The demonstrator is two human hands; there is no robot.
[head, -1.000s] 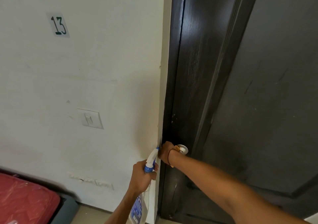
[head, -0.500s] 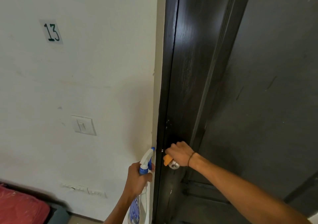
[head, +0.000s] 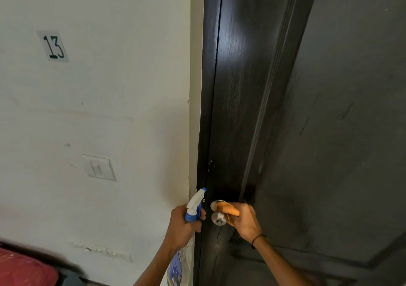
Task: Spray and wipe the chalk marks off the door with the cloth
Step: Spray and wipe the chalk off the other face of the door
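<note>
Gripping the clear spray bottle [head: 178,261], left hand [head: 182,226] hides its contents.

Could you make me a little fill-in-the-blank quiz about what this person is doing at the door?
1. The left hand grips a white and blue ____ bottle.
2. The right hand holds an orange cloth against the round metal door ____.
3. The paper label on the white wall reads ____.

Missing words: spray; knob; 13
</note>
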